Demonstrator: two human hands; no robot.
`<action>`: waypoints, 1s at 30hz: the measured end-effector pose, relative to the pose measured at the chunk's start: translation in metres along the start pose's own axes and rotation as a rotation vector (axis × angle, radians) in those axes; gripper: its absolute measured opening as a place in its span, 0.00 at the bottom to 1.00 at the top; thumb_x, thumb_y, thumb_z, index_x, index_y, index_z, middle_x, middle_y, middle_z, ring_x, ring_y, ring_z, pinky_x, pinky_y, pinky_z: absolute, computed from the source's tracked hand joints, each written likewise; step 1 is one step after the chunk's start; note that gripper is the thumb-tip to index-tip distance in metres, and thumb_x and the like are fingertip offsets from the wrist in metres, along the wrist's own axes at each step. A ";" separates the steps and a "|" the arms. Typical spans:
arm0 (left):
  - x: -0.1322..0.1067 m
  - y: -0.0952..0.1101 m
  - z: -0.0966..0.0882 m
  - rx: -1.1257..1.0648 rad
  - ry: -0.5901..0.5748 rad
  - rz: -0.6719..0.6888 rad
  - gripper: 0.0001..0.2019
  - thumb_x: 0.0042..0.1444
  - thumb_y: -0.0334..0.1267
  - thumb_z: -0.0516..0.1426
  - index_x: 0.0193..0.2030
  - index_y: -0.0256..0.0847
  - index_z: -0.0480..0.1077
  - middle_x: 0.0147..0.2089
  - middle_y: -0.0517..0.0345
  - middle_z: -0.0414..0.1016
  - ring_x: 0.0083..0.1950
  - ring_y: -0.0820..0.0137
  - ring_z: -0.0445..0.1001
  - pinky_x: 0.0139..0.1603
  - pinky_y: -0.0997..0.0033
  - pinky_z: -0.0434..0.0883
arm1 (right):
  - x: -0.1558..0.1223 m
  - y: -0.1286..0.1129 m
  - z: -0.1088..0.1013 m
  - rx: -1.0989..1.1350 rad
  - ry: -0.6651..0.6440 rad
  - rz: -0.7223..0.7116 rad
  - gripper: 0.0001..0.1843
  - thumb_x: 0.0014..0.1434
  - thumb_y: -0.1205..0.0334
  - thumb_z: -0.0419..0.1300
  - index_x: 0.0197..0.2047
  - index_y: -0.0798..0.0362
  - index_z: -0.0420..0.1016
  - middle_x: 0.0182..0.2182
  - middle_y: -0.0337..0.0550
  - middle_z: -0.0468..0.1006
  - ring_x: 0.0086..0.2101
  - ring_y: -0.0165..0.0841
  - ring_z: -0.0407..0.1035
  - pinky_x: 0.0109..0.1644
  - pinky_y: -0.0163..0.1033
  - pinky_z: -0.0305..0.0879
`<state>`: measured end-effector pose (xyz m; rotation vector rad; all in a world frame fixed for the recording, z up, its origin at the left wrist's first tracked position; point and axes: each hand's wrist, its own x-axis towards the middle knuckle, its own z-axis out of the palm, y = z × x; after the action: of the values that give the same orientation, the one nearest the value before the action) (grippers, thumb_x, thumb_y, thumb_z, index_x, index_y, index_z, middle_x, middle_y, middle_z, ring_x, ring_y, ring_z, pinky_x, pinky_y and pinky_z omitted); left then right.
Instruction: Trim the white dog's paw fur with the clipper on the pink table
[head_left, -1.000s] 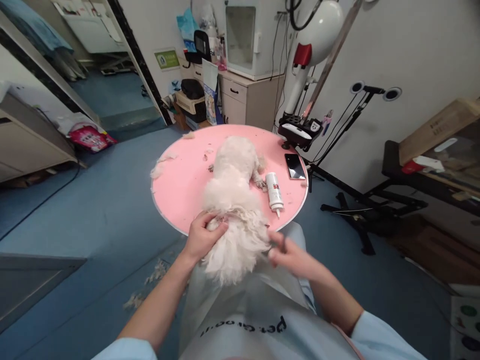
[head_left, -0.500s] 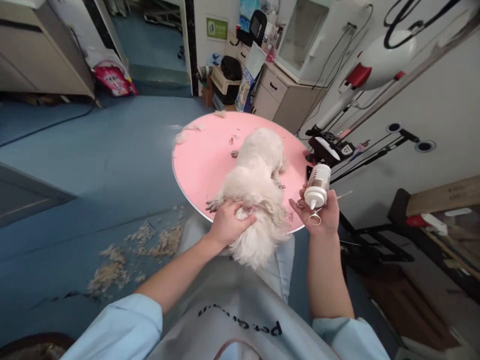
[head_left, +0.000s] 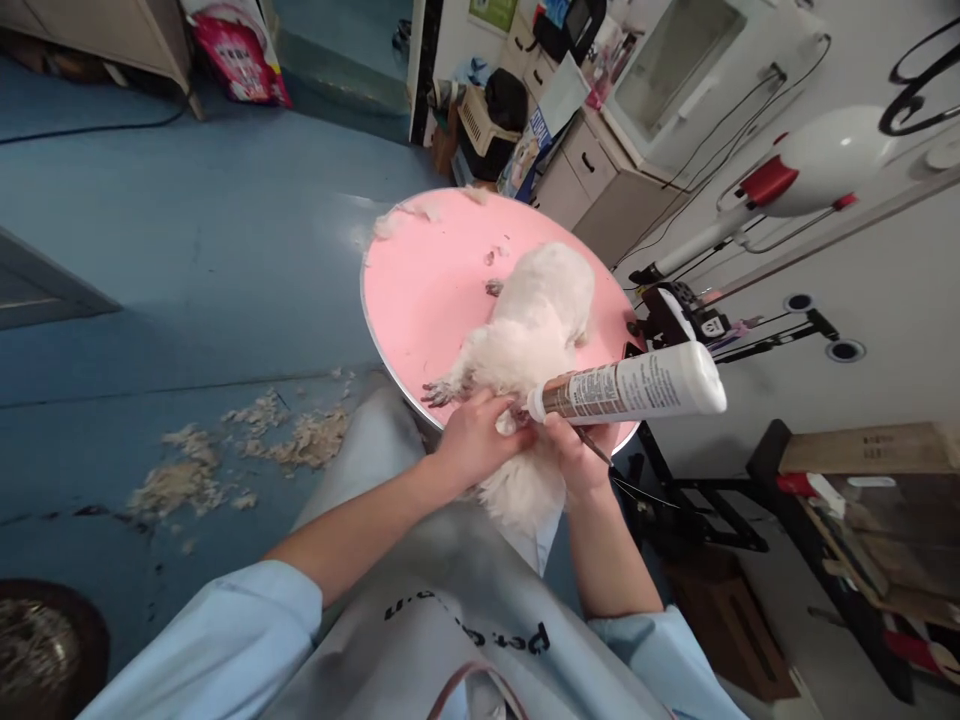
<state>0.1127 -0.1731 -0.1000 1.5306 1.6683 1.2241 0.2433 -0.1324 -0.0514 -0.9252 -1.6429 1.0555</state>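
A small white fluffy dog (head_left: 536, 320) lies on a round pink table (head_left: 424, 290), its head away from me. My left hand (head_left: 476, 440) is closed on the fur at the dog's rear, near a hind paw. My right hand (head_left: 574, 450) grips a white bottle (head_left: 637, 385) with a brown label, held sideways with its nozzle pointing at the dog's rear beside my left hand. A thin metal tool also sticks out of the right hand.
Clumps of cut fur (head_left: 255, 450) lie on the blue floor at left. A white and red dryer on a stand (head_left: 795, 170) and a black tool holder (head_left: 675, 315) stand right of the table. Cabinets (head_left: 585, 165) are behind.
My right hand went from empty beside the dog to picking up the bottle off the table, then tipped it sideways and brought its nozzle to the dog's rear. The view swung left.
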 end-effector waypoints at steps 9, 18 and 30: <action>-0.002 0.001 0.002 0.036 -0.004 -0.009 0.18 0.46 0.41 0.66 0.46 0.43 0.78 0.34 0.55 0.73 0.39 0.64 0.75 0.38 0.69 0.69 | -0.004 0.000 0.001 -0.055 0.053 0.002 0.11 0.50 0.53 0.65 0.36 0.49 0.75 0.31 0.41 0.79 0.33 0.36 0.74 0.44 0.45 0.74; -0.003 0.001 0.001 0.019 -0.016 -0.046 0.19 0.47 0.39 0.65 0.47 0.41 0.78 0.37 0.53 0.74 0.41 0.62 0.76 0.42 0.66 0.71 | -0.006 0.002 -0.006 -0.029 0.151 -0.020 0.12 0.50 0.54 0.66 0.37 0.49 0.74 0.30 0.39 0.79 0.31 0.34 0.74 0.39 0.43 0.74; -0.006 -0.003 0.006 0.089 0.057 -0.022 0.19 0.46 0.43 0.66 0.45 0.38 0.78 0.39 0.51 0.76 0.42 0.62 0.77 0.45 0.65 0.73 | -0.011 0.051 -0.042 -0.064 0.540 0.212 0.25 0.54 0.45 0.59 0.51 0.45 0.62 0.28 0.32 0.72 0.24 0.28 0.68 0.31 0.37 0.69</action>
<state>0.1175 -0.1768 -0.1062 1.5392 1.7937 1.2068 0.2918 -0.1156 -0.0947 -1.3168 -1.1516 0.7978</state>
